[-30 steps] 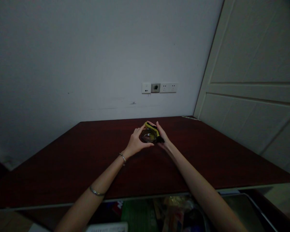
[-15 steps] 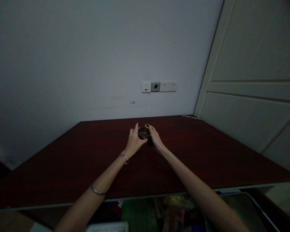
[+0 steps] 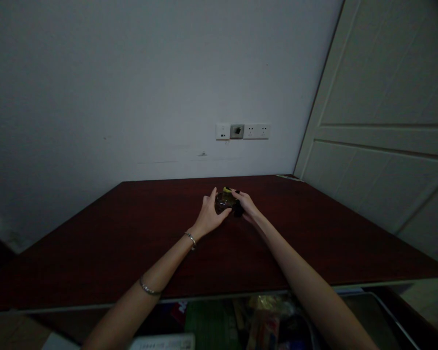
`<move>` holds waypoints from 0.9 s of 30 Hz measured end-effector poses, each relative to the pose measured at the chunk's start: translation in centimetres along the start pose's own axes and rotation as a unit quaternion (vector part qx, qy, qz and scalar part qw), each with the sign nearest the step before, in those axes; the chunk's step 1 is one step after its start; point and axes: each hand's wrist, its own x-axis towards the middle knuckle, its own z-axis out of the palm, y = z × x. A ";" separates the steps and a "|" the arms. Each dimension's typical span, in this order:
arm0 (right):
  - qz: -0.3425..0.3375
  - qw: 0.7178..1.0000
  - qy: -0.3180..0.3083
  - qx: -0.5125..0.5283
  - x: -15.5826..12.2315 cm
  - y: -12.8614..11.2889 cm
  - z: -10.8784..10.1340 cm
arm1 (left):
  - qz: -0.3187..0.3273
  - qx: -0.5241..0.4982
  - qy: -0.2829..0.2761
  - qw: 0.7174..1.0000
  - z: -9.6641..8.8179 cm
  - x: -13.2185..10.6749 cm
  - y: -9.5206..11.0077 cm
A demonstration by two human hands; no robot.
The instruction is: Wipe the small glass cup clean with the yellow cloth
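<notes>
Over the middle of the dark red tabletop (image 3: 160, 218), my left hand (image 3: 209, 217) curves around a clear, shiny, rounded object (image 3: 224, 201), with thumb and fingers on either side. From the right, my right hand (image 3: 248, 206) closes on a small yellow-and-black item (image 3: 227, 189) against that object's far side. A black part (image 3: 238, 209) shows just below my right fingers. The dim light hides whether the yellow and black parts are joined to the clear object.
A pale wall with sockets (image 3: 256, 131) stands behind the table, and a white panelled door (image 3: 379, 146) on the right. Below the table's front edge, an open space holds a green item (image 3: 209, 325), a white box (image 3: 164, 342) and crinkled packaging (image 3: 266, 311).
Both hands have shifted slightly right with the clear object. The object has tilted, and my right hand has turned with its yellow-and-black item.
</notes>
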 end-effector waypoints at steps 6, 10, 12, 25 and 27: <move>0.082 0.992 -0.092 0.013 -0.6 -2.0 -0.7 | -0.012 -0.121 -0.025 0.992 -0.8 0.9 -0.7; 0.081 0.990 -0.114 0.013 -0.9 -1.9 -0.4 | -0.031 -0.154 -0.071 0.985 -0.7 1.0 -0.7; 0.091 0.989 -0.113 0.015 -1.0 -1.6 -0.1 | -0.026 -0.137 -0.065 0.988 -0.5 0.9 -0.6; -0.035 0.995 0.086 0.026 -1.2 1.6 2.6 | -0.046 -0.029 0.041 0.998 -0.1 0.8 -1.9; -0.045 0.993 0.108 0.015 -1.3 1.9 2.8 | -0.049 -0.036 0.038 0.997 -0.2 0.8 -1.9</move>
